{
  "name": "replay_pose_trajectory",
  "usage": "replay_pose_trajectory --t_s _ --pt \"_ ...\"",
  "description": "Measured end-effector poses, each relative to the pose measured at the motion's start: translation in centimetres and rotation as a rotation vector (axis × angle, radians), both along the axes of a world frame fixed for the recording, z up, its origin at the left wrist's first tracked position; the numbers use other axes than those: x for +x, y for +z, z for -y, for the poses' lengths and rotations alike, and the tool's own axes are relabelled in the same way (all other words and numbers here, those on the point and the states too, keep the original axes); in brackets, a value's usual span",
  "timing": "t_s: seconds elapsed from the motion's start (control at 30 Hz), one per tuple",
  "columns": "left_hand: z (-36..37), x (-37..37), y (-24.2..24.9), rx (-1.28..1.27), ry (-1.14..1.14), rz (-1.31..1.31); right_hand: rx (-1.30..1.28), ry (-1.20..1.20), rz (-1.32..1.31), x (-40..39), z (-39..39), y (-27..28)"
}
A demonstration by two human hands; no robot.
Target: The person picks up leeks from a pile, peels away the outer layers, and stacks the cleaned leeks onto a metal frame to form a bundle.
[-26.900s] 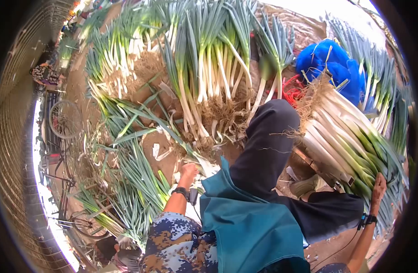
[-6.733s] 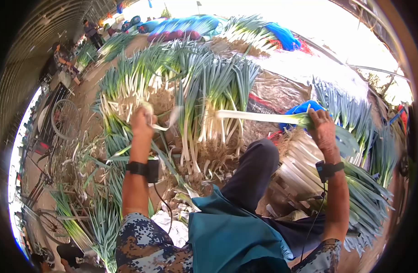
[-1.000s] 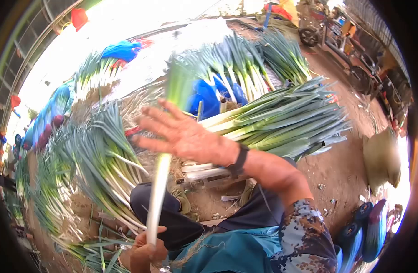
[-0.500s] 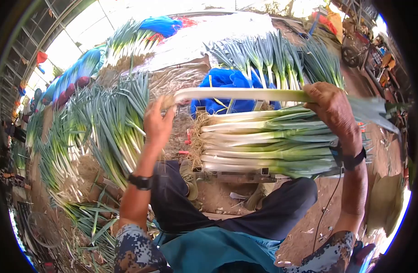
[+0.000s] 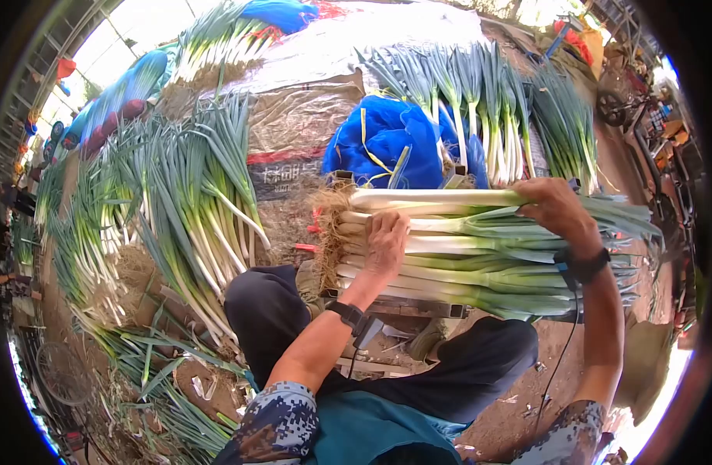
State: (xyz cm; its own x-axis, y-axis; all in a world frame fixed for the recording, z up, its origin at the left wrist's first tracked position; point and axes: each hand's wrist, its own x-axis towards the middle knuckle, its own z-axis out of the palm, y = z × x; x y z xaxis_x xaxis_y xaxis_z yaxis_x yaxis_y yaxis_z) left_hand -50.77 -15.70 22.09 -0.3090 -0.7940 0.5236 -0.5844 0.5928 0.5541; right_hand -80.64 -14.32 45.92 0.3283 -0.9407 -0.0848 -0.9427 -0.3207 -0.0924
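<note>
The leek pile (image 5: pixel 433 267) lies crosswise on a metal frame (image 5: pixel 425 308), with roots (image 5: pixel 329 248) at its left end and green leaves at its right. Along its far edge lies the top leek (image 5: pixel 441 198), its white shank in line with the others. The right hand (image 5: pixel 553 205) has its grip closed around that leek, about where white turns green, and the leaves trail out past the hand toward the pile's right end. The left hand (image 5: pixel 387 240) rests on the pile's white part, nearer the roots, fingers bent down over the shanks; whether this grip is clasping a leek or merely pressing, I cannot tell.

Just beyond the pile sits some blue netting (image 5: pixel 383 143). Behind the pile's right half stands a row of leeks (image 5: pixel 495 116). To the left of the pile spreads a loose heap of leeks (image 5: pixel 205 178). On the pile's near side are the person's knees in dark trousers (image 5: pixel 267 306) and a teal apron (image 5: pixel 371 426).
</note>
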Motion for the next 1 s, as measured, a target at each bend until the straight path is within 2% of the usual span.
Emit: replay_pose_trajectory --t_s 0.07,0.2,0.23,0.33,0.43,0.53,0.6,0.7,0.73,0.8,0.83,1.0 --pt "0.1 0.2 -0.6 -0.015 -0.020 -0.022 0.075 0.057 -0.127 -0.3 2.3 -4.2" --pt "0.2 -0.2 -1.3 -0.062 0.040 0.081 0.068 0.042 -0.044 -3.3 4.6 -11.5" --pt "0.5 0.1 -1.4 -0.039 0.046 0.125 0.100 0.016 -0.072 -3.0 4.4 -10.9" --pt "2.5 0.2 0.6 -0.079 0.065 0.129 -0.056 0.045 -0.136 -2.0 3.1 -10.0" --pt "4.7 0.3 -2.1 0.028 0.043 0.154 -0.164 0.002 -0.189 -2.0 2.4 -8.6" --pt "4.1 0.1 -2.5 -0.050 0.059 0.104 -0.237 -0.032 -0.109 -2.4 1.8 -7.9" --pt "3.5 -0.1 -2.3 -0.151 0.092 0.106 -0.192 -0.024 -0.122 -2.3 2.3 -7.1" --pt "2.6 -1.4 -1.7 -0.302 -0.152 0.151 -0.145 -0.004 -0.100 -2.1 3.0 -7.0" --pt "1.9 -2.1 0.7 -0.278 -0.156 0.122 -0.114 -0.008 -0.087 -2.1 3.2 -7.0" --pt "1.7 -4.1 1.6 -0.105 -0.118 0.104 -0.069 -0.011 -0.077 -2.1 3.7 -7.0" --pt "1.5 -5.0 1.7 -0.021 -0.101 0.093 -0.052 -0.009 -0.080 -2.3 3.9 -7.1" --pt "-0.5 -5.5 -0.2 0.080 -0.066 -0.047 -0.024 -0.020 -0.082 -2.4 4.1 -7.3"
